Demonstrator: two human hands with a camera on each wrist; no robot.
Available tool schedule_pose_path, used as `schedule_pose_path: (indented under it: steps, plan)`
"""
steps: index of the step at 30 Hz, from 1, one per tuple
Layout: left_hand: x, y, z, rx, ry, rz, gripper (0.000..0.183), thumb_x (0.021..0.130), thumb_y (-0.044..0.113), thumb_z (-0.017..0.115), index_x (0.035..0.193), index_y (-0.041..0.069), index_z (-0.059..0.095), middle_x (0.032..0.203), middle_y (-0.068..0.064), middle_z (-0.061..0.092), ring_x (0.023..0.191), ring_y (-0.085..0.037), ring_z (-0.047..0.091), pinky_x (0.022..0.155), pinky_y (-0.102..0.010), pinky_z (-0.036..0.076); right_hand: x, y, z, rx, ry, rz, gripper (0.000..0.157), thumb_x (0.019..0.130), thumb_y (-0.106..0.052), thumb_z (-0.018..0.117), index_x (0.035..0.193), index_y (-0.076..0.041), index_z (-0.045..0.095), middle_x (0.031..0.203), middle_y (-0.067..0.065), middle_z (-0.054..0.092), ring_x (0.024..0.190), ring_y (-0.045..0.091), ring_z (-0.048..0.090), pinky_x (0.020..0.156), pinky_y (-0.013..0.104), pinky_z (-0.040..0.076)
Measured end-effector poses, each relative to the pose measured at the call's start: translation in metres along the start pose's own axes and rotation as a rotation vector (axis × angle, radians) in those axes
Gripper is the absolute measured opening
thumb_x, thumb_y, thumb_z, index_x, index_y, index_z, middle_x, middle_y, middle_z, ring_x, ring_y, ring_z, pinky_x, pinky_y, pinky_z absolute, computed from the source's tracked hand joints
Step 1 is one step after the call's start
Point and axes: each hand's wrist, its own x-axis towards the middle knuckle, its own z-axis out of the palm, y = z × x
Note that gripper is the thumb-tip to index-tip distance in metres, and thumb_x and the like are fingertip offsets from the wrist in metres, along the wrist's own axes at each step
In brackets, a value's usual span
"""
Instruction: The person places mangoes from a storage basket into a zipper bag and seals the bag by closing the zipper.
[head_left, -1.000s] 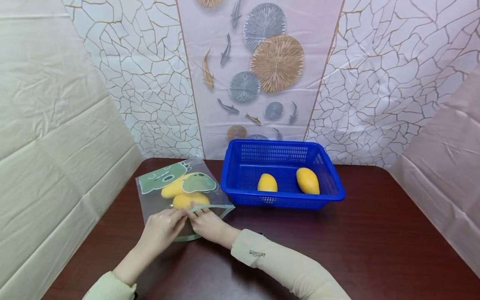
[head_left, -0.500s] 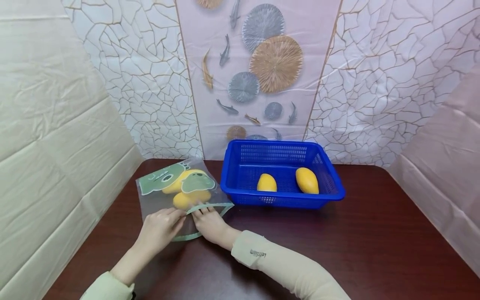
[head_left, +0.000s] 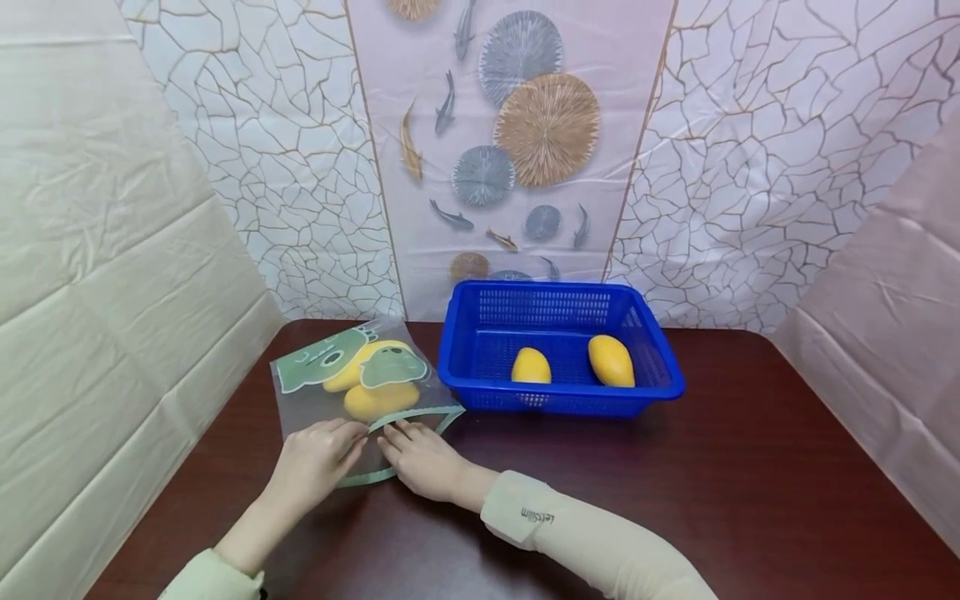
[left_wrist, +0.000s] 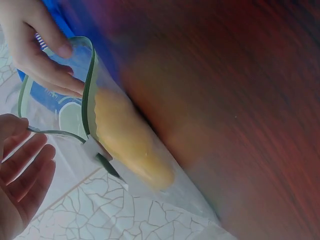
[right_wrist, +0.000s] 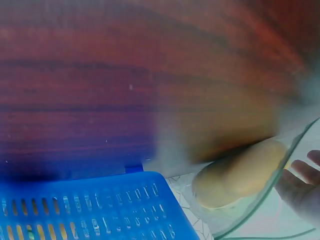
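A clear zip bag (head_left: pixel 303 410) with a green cartoon print lies at the table's left, its green-edged mouth facing me. Inside it are two yellow mangoes, a nearer mango (head_left: pixel 382 401) and a farther mango (head_left: pixel 341 379) partly behind the print. My left hand (head_left: pixel 318 458) pinches the mouth's upper edge between thumb and forefinger and keeps it lifted; the other fingers (left_wrist: pixel 37 175) are loose in the left wrist view. My right hand (head_left: pixel 429 463) is at the mouth, palm down, fingers extended and holding nothing. Its fingertips (left_wrist: pixel 75 86) are just within the opening.
Right of the bag stands a blue plastic basket (head_left: pixel 562 392) with slotted walls. It holds two more mangoes, a left mango (head_left: pixel 532 365) and a right mango (head_left: pixel 611 361). Patterned cloth (head_left: pixel 322 167) hangs behind the dark wooden table (head_left: pixel 712 475).
My right hand has drawn back from the nearer mango toward the bag's mouth, leaving that mango inside. My left hand has kept its pinch on the edge.
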Motion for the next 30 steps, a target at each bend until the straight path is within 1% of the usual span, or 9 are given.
schedule_pose_path:
  steps: [3, 6, 9, 11, 15, 18, 20, 25, 30]
  plan:
    - [-0.003, 0.0, 0.001, 0.001, 0.0, -0.003, 0.016, 0.065, 0.01, 0.079, 0.078, 0.013, 0.07, 0.068, 0.003, 0.066, 0.057, -0.014, 0.061, 0.046, -0.029, 0.046, -0.005, -0.002, -0.004, 0.023, 0.017, -0.037, 0.041, 0.087, -0.029, 0.058, 0.125, -0.015, 0.059, 0.127, 0.003, 0.059, 0.119, 0.02, 0.054, 0.098, 0.03, 0.045]
    - [-0.005, -0.001, 0.001, 0.0, 0.007, -0.003, 0.016, 0.065, 0.011, 0.079, 0.078, 0.013, 0.07, 0.067, 0.003, 0.066, 0.056, -0.015, 0.06, 0.046, -0.029, 0.045, -0.01, -0.003, -0.008, 0.049, 0.024, -0.067, 0.04, 0.087, -0.028, 0.058, 0.124, -0.014, 0.059, 0.126, 0.002, 0.06, 0.119, 0.019, 0.054, 0.1, 0.03, 0.044]
    - [-0.004, -0.001, 0.003, -0.007, 0.013, 0.006, 0.013, 0.067, 0.013, 0.078, 0.077, 0.013, 0.07, 0.067, 0.003, 0.065, 0.056, -0.015, 0.06, 0.045, -0.029, 0.045, -0.015, 0.002, -0.011, 0.073, 0.026, -0.088, 0.038, 0.088, -0.027, 0.058, 0.123, -0.015, 0.06, 0.123, 0.0, 0.061, 0.118, 0.018, 0.054, 0.1, 0.03, 0.044]
    - [-0.002, -0.002, 0.004, -0.012, 0.019, 0.018, 0.011, 0.068, 0.014, 0.076, 0.076, 0.013, 0.069, 0.066, 0.003, 0.065, 0.056, -0.016, 0.06, 0.044, -0.03, 0.045, -0.018, 0.007, -0.012, 0.093, 0.044, -0.104, 0.035, 0.088, -0.026, 0.059, 0.121, -0.016, 0.061, 0.119, -0.003, 0.062, 0.115, 0.016, 0.055, 0.098, 0.028, 0.044]
    - [0.003, -0.002, 0.005, -0.026, 0.036, 0.036, 0.01, 0.07, 0.015, 0.075, 0.074, 0.012, 0.067, 0.064, 0.003, 0.063, 0.054, -0.017, 0.059, 0.043, -0.031, 0.043, -0.026, 0.019, -0.014, 0.131, 0.105, -0.115, 0.026, 0.086, -0.022, 0.06, 0.11, -0.016, 0.066, 0.103, -0.006, 0.064, 0.1, 0.011, 0.057, 0.091, 0.024, 0.045]
    - [0.006, -0.002, 0.005, -0.028, 0.036, 0.038, 0.011, 0.071, 0.014, 0.075, 0.072, 0.012, 0.064, 0.062, 0.003, 0.06, 0.052, -0.018, 0.058, 0.043, -0.032, 0.042, -0.033, 0.022, -0.017, 0.145, 0.142, -0.105, 0.017, 0.083, -0.022, 0.062, 0.099, -0.017, 0.067, 0.09, -0.007, 0.063, 0.088, 0.01, 0.058, 0.081, 0.023, 0.046]
    - [0.007, -0.002, 0.005, -0.023, 0.03, 0.038, 0.013, 0.07, 0.015, 0.076, 0.072, 0.012, 0.064, 0.06, 0.003, 0.059, 0.052, -0.018, 0.057, 0.042, -0.032, 0.041, -0.037, 0.023, -0.018, 0.15, 0.156, -0.098, 0.012, 0.082, -0.022, 0.063, 0.093, -0.017, 0.066, 0.085, -0.007, 0.061, 0.084, 0.011, 0.058, 0.078, 0.023, 0.046]
    - [0.014, 0.001, 0.004, -0.026, 0.028, 0.051, 0.015, 0.07, 0.015, 0.077, 0.069, 0.011, 0.062, 0.057, 0.002, 0.055, 0.05, -0.017, 0.054, 0.041, -0.031, 0.038, -0.044, 0.026, -0.016, 0.158, 0.202, -0.087, 0.008, 0.08, -0.021, 0.065, 0.087, -0.017, 0.065, 0.082, -0.007, 0.061, 0.082, 0.01, 0.058, 0.078, 0.023, 0.047]
    - [0.024, 0.004, 0.003, -0.047, 0.027, 0.055, 0.015, 0.071, 0.014, 0.077, 0.069, 0.011, 0.062, 0.056, 0.002, 0.053, 0.049, -0.017, 0.052, 0.041, -0.03, 0.036, -0.05, 0.034, -0.015, 0.169, 0.229, -0.08, 0.011, 0.078, -0.021, 0.066, 0.088, -0.016, 0.064, 0.087, -0.006, 0.064, 0.087, 0.01, 0.06, 0.079, 0.024, 0.048]
